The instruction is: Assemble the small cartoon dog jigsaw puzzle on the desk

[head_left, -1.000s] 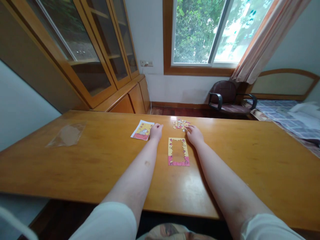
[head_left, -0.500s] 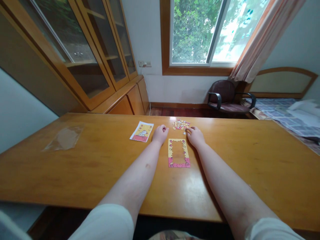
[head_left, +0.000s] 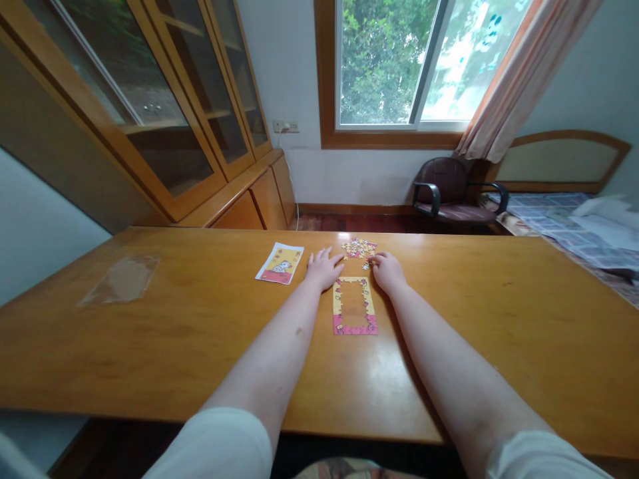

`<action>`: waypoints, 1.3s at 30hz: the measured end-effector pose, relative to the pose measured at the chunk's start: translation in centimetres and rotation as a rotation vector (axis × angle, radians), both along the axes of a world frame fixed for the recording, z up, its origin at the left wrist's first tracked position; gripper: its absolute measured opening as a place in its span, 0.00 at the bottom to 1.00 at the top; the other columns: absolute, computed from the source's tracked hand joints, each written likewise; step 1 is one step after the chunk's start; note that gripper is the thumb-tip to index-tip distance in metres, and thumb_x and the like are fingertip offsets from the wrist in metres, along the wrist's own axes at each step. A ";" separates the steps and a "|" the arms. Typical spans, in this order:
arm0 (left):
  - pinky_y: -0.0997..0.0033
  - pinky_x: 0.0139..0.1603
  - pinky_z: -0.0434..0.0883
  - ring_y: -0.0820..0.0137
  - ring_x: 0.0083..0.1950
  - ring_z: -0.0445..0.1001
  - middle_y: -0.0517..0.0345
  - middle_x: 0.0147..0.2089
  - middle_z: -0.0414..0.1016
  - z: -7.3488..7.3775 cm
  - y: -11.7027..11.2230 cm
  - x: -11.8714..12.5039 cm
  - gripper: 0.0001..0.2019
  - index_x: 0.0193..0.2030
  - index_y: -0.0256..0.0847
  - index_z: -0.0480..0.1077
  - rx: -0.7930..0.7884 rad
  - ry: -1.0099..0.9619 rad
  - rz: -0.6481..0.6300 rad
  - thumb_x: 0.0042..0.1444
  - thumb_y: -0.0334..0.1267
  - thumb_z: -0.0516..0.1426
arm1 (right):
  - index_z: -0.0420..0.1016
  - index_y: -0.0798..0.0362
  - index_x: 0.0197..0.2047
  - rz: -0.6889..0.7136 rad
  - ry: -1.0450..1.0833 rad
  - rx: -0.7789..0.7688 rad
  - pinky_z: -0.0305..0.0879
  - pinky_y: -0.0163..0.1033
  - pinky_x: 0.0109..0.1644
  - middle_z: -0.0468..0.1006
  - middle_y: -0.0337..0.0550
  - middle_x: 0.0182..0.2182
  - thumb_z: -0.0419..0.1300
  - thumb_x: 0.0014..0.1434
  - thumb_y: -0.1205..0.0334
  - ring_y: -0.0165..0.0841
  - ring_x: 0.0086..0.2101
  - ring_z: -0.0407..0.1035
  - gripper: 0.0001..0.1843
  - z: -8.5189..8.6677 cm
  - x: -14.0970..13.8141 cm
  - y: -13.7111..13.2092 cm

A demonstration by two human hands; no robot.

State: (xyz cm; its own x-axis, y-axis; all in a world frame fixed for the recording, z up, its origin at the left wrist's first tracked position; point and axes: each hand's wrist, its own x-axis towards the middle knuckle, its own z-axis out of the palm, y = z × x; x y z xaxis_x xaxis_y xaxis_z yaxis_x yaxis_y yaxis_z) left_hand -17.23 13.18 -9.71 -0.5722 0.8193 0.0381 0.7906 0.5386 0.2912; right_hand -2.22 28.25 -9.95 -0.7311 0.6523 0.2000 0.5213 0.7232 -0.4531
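A puzzle border [head_left: 355, 329], yellow above and pink below, lies on the table between my forearms, with its middle unfilled. Just beyond it sits a heap of loose puzzle pieces [head_left: 359, 247]. My left hand [head_left: 323, 269] rests at the heap's left side, fingers spread and holding nothing. At the right edge of the heap is my right hand [head_left: 388, 271], its fingers drawn together beside a loose puzzle piece [head_left: 366, 265]. Whatever is between those fingertips is too small to make out. Left of my left hand lies a picture card [head_left: 280, 263] with a white animal on it.
A clear plastic bag [head_left: 122, 279] lies flat on the left of the wooden table [head_left: 200, 332]. Beyond the table stand a glass-doored cabinet [head_left: 200, 166], an office chair [head_left: 446, 189] and a bed [head_left: 564, 219].
My left hand has opened from a closed curl to spread fingers near the heap. My right hand stays almost in place at the pieces. The view has shifted slightly.
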 end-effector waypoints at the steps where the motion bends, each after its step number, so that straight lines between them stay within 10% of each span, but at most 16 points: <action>1: 0.44 0.69 0.45 0.56 0.71 0.49 0.57 0.71 0.53 0.1 -0.1 0.0 0.22 0.62 0.59 0.63 0.015 -0.002 0.006 0.62 0.51 0.47 | 0.80 0.50 0.44 0.000 0.000 -0.005 0.60 0.37 0.56 0.75 0.45 0.49 0.50 0.58 0.70 0.37 0.49 0.67 0.19 0.0 0.0 0.0; 16: 0.47 0.70 0.43 0.57 0.71 0.49 0.56 0.70 0.53 1.0 -1.0 0.3 0.23 0.60 0.55 0.66 0.030 -0.070 -0.054 0.58 0.50 0.52 | 0.79 0.50 0.38 -0.032 -0.015 -0.055 0.62 0.37 0.48 0.75 0.45 0.43 0.51 0.56 0.71 0.36 0.43 0.69 0.16 -0.3 -0.1 0.7; 25: 0.49 0.70 0.46 0.57 0.69 0.53 0.53 0.68 0.57 1.0 -1.1 0.4 0.23 0.60 0.51 0.66 0.097 -0.077 -0.067 0.58 0.49 0.52 | 0.81 0.46 0.42 -0.038 -0.071 0.039 0.56 0.48 0.56 0.71 0.45 0.53 0.51 0.61 0.62 0.44 0.53 0.62 0.16 0.6 -0.1 -0.3; 33: 0.45 0.70 0.43 0.56 0.70 0.51 0.55 0.69 0.56 1.4 -1.1 1.2 0.23 0.60 0.54 0.66 0.048 -0.045 -0.119 0.57 0.49 0.53 | 0.78 0.40 0.49 0.228 -0.131 0.087 0.41 0.55 0.65 0.62 0.42 0.62 0.52 0.64 0.52 0.43 0.62 0.50 0.16 0.9 -0.4 -1.7; 39: 0.52 0.69 0.49 0.59 0.66 0.57 0.57 0.65 0.63 1.6 -1.1 1.1 0.19 0.54 0.51 0.72 0.131 -0.003 -0.140 0.59 0.46 0.52 | 0.74 0.44 0.54 0.129 -0.136 0.087 0.41 0.55 0.66 0.65 0.45 0.61 0.50 0.64 0.51 0.42 0.61 0.53 0.19 0.6 -0.5 -1.4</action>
